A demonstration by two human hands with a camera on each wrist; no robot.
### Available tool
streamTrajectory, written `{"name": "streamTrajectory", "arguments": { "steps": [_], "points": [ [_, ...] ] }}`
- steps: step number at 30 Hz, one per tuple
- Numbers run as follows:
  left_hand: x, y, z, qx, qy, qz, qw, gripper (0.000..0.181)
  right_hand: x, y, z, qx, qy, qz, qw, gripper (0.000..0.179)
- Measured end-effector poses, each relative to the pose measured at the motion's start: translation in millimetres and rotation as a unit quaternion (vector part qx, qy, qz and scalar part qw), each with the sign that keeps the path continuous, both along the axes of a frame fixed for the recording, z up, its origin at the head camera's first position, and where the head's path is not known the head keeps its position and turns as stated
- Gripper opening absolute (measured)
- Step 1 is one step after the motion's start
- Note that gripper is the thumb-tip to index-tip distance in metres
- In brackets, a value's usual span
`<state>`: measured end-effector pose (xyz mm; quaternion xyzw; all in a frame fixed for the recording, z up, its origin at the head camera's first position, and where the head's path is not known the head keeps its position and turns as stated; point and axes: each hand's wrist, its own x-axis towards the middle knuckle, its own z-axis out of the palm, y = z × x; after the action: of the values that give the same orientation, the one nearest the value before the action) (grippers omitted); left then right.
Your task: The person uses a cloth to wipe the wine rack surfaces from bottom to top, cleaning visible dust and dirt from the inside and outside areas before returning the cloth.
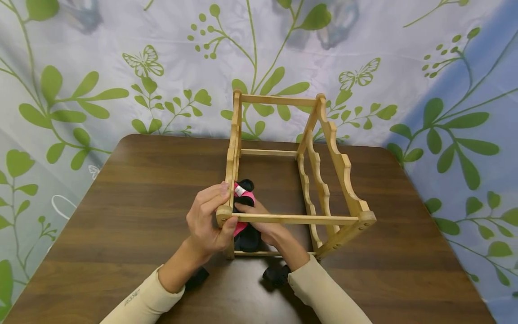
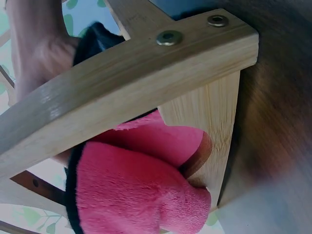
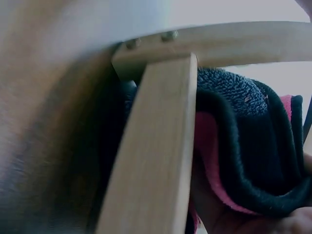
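A pale wooden rack [image 1: 295,219] with wavy-edged slats stands on the table. My left hand [image 1: 208,220] grips its near left corner, the thumb against the front bar. Inside the frame, my right hand [image 1: 265,222] holds a pink and black cloth [image 1: 247,240] against the left side. In the left wrist view the cloth's fluffy pink face [image 2: 126,180] pokes out past a rail, and a fingertip shows in a slat's notch. Folded dark layers of the cloth [image 3: 263,141] appear behind a bar in the right wrist view, partly hiding the right fingers.
The brown wooden table [image 1: 162,180] extends to both sides of the rack. A curtain [image 1: 170,27] with green leaves and butterflies hangs behind its far edge. Small dark devices [image 1: 277,274] sit beneath both wrists.
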<state>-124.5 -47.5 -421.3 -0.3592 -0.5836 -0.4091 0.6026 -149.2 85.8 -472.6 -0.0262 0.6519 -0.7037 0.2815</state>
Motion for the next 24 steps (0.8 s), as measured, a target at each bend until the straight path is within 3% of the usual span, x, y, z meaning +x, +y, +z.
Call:
{"name": "streamTrajectory", "arguments": {
  "steps": [4,9,14,19,24],
  "points": [
    [0.0,-0.2,0.4,0.004,0.001,0.006,1.0,0.044,12.5,2,1.0,0.005,0.045,0.037,0.9983,0.041],
    [0.7,0.3,1.0,0.004,-0.002,0.006,1.0,0.044,21.2,3,1.1,0.041,0.092,0.028,0.9945,0.037],
    [1.1,-1.0,0.7,0.009,-0.007,0.001,0.9999,0.044,22.7,-3,-2.0,0.038,0.083,-0.002,0.9958,0.042],
    [1.1,-3.3,0.3,0.008,-0.009,0.0,0.9999,0.045,25.2,-8,-6.5,0.005,0.059,-0.075,0.9954,0.043],
    [2.3,-3.7,-0.2,-0.02,-0.014,0.003,0.9997,0.043,35.0,0,-5.8,0.022,0.118,-0.132,0.9839,0.029]
  ]
}}
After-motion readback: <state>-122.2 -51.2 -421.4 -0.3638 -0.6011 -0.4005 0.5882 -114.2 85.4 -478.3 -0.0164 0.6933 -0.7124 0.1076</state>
